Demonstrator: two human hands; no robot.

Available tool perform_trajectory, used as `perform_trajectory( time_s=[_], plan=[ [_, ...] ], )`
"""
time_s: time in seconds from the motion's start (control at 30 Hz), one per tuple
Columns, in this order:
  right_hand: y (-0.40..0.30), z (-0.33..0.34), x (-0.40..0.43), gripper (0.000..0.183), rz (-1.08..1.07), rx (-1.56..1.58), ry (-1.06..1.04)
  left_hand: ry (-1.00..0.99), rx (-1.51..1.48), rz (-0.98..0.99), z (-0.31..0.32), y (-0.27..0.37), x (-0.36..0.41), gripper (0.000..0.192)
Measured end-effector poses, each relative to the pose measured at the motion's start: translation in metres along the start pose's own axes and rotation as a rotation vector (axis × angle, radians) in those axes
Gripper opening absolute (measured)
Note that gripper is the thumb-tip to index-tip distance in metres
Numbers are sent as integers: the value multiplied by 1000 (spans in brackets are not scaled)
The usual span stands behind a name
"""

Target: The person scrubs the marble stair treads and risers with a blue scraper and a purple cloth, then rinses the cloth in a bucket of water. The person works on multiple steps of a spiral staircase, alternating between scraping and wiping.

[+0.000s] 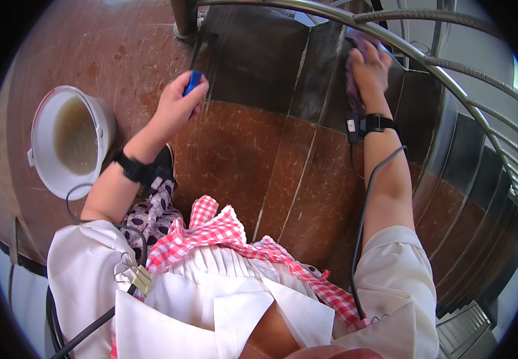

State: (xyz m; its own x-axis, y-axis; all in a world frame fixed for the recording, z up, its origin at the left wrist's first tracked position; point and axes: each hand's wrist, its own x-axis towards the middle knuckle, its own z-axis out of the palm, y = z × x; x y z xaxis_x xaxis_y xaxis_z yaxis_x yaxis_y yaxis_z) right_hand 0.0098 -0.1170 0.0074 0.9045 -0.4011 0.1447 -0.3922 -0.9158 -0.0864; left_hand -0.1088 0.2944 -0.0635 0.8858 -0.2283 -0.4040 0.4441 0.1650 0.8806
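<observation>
My right hand [371, 74] presses a purple cloth [353, 92] onto a dark-tiled stair step [378, 96], close to the foot of the metal railing. My left hand [180, 96] is closed around a small blue tool [194, 83]; its working end is hidden, so its exact kind cannot be told. That hand hovers over the border between the brown landing and the dark tiles. To its left stands a white plastic bucket [106, 119] holding cloudy brownish water [77, 134].
A curved stainless steel railing [402, 45] with several bars runs along the top and right. Brown and black tiled steps [452, 193] descend to the right. A metal post [184, 20] rises from the landing [138, 49]. Cables [362, 224] run along both arms.
</observation>
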Motion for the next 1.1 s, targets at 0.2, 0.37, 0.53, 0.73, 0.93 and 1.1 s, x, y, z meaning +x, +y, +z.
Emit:
perform_trajectory(
  time_s=[0.2, 0.37, 0.53, 0.73, 0.93, 1.1],
  plan=[
    [-78, -17, -9, 31, -907, -361, -255, 126, 12, -13, -16, -15, -11, 17],
    [-107, 3, 29, 46, -695, -766, -188, 181, 31, -116, -23, -40, -23, 18],
    [-84, -20, -67, 30, -926, -774, -448, 162, -61, -36, -35, -30, -19, 16],
    [-31, -70, -206, 35, -1183, -537, -1316, 259, 24, -111, -37, -26, -30, 16],
    [-89, -22, -81, 35, -855, 91, -670, 245, 13, -92, -32, -15, -23, 18],
    [-98, 90, 11, 58, -512, -219, -290, 238, 78, -53, -20, -7, -9, 18]
  ],
)
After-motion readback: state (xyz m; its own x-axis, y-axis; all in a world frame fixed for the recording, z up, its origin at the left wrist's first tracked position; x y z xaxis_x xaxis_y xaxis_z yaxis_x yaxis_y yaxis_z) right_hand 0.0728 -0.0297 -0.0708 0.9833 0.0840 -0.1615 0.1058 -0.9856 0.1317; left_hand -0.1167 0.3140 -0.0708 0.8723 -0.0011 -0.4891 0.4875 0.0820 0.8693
